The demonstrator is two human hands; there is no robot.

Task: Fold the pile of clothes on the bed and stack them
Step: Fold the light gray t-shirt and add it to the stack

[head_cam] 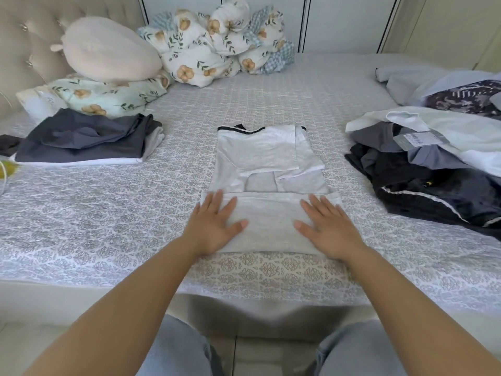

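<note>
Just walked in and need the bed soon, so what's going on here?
A person is folding laundry. Both the left hand and right hand press flat on a half-folded light grey T-shirt. A folded stack sits to their left; an unfolded clothes pile waits on the right.

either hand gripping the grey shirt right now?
No. Both the left hand and right hand lie flat with straight fingers, pressing the folded-up hem of the light grey T-shirt.
</note>
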